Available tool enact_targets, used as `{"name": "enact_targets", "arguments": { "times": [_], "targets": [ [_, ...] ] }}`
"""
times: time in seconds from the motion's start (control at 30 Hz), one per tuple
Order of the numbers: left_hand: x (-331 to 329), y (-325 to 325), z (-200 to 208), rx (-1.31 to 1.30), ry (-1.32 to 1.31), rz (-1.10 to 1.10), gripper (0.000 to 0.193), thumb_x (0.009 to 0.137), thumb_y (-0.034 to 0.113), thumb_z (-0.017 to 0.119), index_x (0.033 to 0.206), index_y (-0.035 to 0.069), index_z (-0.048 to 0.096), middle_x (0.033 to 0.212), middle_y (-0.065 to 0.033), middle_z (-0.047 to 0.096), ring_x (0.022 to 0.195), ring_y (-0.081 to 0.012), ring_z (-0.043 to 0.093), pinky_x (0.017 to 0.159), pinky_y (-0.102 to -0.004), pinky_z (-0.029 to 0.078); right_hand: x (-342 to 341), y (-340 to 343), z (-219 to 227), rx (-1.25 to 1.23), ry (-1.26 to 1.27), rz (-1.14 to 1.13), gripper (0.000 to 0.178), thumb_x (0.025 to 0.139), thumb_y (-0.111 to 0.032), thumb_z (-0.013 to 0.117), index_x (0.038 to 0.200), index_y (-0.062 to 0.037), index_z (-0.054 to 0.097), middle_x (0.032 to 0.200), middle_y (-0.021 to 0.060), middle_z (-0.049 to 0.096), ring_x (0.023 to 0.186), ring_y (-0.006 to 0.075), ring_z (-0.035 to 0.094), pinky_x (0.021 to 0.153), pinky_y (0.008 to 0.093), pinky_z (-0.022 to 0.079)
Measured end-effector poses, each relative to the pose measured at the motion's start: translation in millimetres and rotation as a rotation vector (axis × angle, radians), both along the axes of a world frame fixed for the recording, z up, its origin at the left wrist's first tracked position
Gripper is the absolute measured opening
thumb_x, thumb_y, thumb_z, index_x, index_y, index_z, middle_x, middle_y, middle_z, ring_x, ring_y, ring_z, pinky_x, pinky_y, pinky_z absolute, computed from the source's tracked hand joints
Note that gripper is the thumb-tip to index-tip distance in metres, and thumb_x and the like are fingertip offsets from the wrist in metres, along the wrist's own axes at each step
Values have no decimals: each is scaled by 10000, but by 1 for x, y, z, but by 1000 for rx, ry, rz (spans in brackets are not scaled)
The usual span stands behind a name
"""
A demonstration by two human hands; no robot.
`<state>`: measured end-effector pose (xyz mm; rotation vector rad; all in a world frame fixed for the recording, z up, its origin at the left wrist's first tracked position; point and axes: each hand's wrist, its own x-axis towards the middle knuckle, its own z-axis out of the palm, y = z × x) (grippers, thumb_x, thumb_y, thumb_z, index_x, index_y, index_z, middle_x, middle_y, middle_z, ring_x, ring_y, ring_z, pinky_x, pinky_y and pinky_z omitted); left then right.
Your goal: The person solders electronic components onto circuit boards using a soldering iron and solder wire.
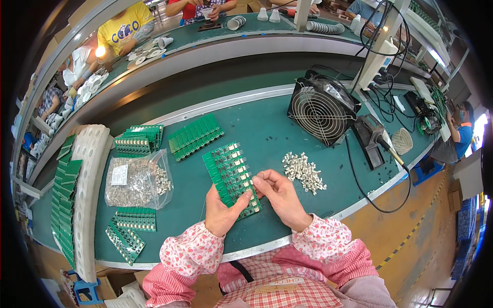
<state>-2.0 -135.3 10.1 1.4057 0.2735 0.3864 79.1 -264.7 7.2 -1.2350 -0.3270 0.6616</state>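
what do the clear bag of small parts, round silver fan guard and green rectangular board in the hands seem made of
Clear bag: thin, glossy plastic film, judging by its creases and highlights.
Round silver fan guard: probably metal, slim shiny rings.
Green rectangular board: likely resin laminate, semi-gloss, from its colour and mounted components.

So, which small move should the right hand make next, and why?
Probably a light press by the right hand on the right edge of the board: its fingers are at that edge, and the left hand supports the board. Whether they pinch anything is hidden.
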Motion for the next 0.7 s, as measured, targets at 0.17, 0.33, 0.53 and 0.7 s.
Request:
{"name": "enact_targets", "arguments": {
  "times": [0.17,0.33,0.53,0.7],
  "targets": [
    [0,-2,2,34,-2,9,308,791,4,688,1065,0,546,948,-44,649,829,-96,616,727,-254,512,-1,-1,-2,10,-11,2,164,942,-193,573,955,-32,550,828,-27,566,763,46,512,696,198,424],
    [-1,-3,-1,58,-26,-4,310,784,-2,694,1061,2,554,950,-42,649,833,-96,617,730,-255,513,-7,1,-10,24,-109,-69,187,935,-173,585,967,4,533,855,14,580,772,46,529,683,205,453],
    [1,-1,-3,64,-64,-63,325,780,-12,699,1070,8,552,963,-42,646,838,-100,620,742,-258,516,-8,1,-11,-31,-194,-122,216,935,-179,586,981,25,532,850,31,581,759,67,538,672,216,457],
    [2,4,-5,-167,15,8,334,787,-12,702,1079,22,543,963,-46,638,843,-115,619,759,-269,516,17,-17,8,-302,-505,-232,189,884,-167,639,987,-13,598,880,63,613,792,152,594,747,279,481]
  ]
}}
